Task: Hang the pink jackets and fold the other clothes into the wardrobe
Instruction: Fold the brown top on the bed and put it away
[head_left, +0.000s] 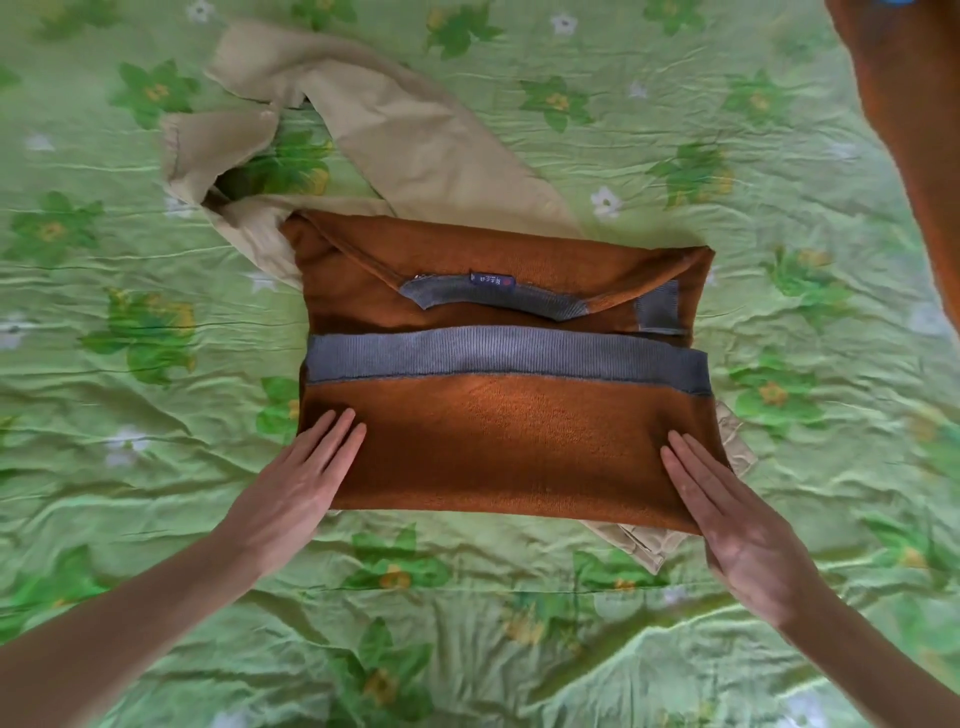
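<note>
Flat left hand (296, 483), right hand (727, 514) on folded sweater (498, 441) side edges, green bedsheet (779, 322) around

One item of marking only: a small dark blue woven label (491, 279) sewn at the neck of the folded brown sweater (498, 441), just above the grey collar band (488, 299) and well above the sweater's wide grey hem band (506, 356). It carries a small red mark and pale characters, too small and blurred to read. No other legible text, brand or number found.
</note>
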